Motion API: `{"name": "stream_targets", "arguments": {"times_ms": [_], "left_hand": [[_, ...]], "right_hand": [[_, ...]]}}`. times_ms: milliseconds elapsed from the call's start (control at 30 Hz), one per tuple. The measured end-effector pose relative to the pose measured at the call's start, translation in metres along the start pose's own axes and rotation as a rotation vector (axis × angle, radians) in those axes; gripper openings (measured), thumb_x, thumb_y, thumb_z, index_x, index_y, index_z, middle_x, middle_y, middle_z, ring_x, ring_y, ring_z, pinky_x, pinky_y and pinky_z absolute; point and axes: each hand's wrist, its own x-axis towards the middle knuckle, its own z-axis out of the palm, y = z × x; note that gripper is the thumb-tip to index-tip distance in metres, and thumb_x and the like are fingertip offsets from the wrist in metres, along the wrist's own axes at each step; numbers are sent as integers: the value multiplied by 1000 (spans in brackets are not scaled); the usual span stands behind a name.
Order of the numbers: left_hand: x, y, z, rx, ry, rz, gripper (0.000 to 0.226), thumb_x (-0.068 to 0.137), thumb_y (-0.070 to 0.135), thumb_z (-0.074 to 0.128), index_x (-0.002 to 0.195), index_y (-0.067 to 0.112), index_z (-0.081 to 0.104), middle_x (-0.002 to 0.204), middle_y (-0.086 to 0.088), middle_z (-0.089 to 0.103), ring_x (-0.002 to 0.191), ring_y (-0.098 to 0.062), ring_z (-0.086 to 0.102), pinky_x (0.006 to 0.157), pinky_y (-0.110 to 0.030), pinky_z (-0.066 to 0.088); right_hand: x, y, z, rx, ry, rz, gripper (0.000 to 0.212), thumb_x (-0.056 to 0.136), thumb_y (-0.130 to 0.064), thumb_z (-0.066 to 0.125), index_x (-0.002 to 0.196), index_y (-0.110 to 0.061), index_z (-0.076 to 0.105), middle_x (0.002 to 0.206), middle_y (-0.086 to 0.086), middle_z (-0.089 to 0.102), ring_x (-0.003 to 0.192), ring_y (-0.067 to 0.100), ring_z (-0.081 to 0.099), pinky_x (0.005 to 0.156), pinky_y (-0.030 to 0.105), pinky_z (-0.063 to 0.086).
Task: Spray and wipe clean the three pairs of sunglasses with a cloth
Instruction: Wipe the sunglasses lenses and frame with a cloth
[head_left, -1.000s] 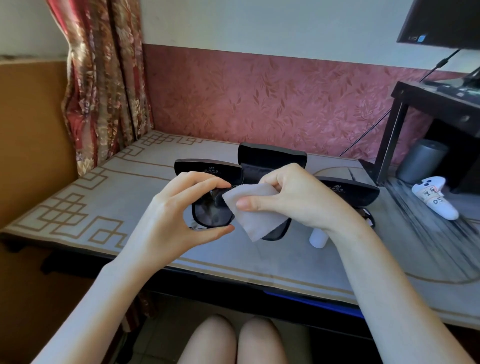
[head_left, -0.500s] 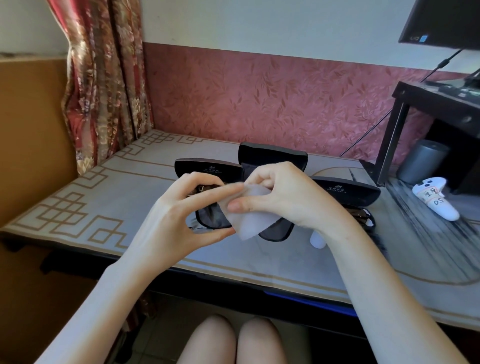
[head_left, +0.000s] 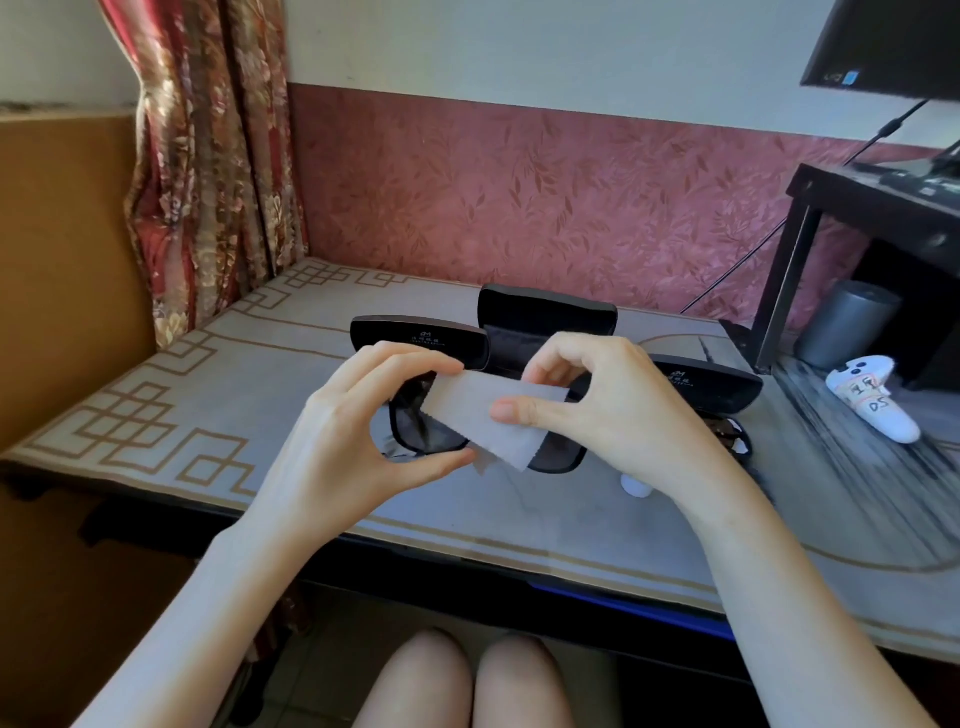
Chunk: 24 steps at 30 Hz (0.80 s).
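Over the table's middle, my left hand (head_left: 353, 441) pinches the left lens of a pair of black sunglasses (head_left: 426, 434) between thumb and fingers. My right hand (head_left: 597, 410) pinches a light grey cloth (head_left: 488, 418) that lies across the front of the glasses, covering the bridge and part of the right lens. A second pair of sunglasses (head_left: 730, 436) lies on the table beyond my right wrist, mostly hidden. A small white spray bottle (head_left: 635, 487) peeks out under my right wrist.
Three black glasses cases stand open behind my hands: left case (head_left: 415, 340), middle case (head_left: 545, 314), right case (head_left: 711, 384). A white controller (head_left: 878, 400), a grey cylinder (head_left: 841, 325) and a black stand (head_left: 872, 208) crowd the right side. A curtain (head_left: 208, 156) hangs at the left.
The cloth has spread out flatter and slid right across the glasses' front. My right thumb now sits on the cloth further right; my left hand keeps its pinch on the left lens.
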Motion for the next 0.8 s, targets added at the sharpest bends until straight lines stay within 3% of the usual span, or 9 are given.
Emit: {"name": "stream_targets", "arguments": {"times_ms": [100,200,267,467,600,700,800], "left_hand": [[1,2,2,4,6,1,54,70,34,82,116,15,60,112,6,60,107,-3,54,92,-11,40],[2,2,2,-16,-6,11,53,72,41,77,115,14,59,112,7,59,108,1,52,91,-10,40],[2,2,1,-22,4,21,55,72,40,79,114,12,59,116,5,59,113,1,52,93,-10,39],[1,3,0,-59,1,-5,77,70,37,80,135,12,48,136,8,52,122,1,49,101,-10,35],[2,0,-1,-1,-36,56,57,76,44,72,125,18,60,122,8,58,116,-6,53,99,-17,40],[1,-2,-2,5,-3,33,55,75,44,73,122,18,62,119,5,59,114,-7,54,99,-17,41],[1,-5,-4,20,25,16,58,72,42,77,120,15,62,117,2,61,113,-10,56,98,-16,40]], "right_hand": [[-1,-3,0,43,-67,-18,19,75,-42,78,72,-27,67,69,-15,63,66,1,57,53,12,38],[2,-3,2,63,-115,-45,15,77,-37,78,79,-25,70,81,-11,68,84,11,62,81,31,48],[4,-2,3,89,-132,-62,14,77,-34,79,81,-24,70,83,-10,68,87,13,62,87,39,48],[5,1,6,90,-187,-114,23,75,-30,82,92,-22,69,91,-14,70,91,-6,60,90,23,45],[1,4,8,28,-158,-147,25,76,-34,80,95,-25,67,96,-15,68,95,-2,60,88,20,43],[-6,13,6,4,-94,-165,41,72,-41,81,107,-32,63,107,-20,61,106,-3,54,94,18,40],[-17,24,5,-69,-73,-177,67,68,-50,80,127,-40,50,123,-28,46,122,-5,44,107,33,36]]}}
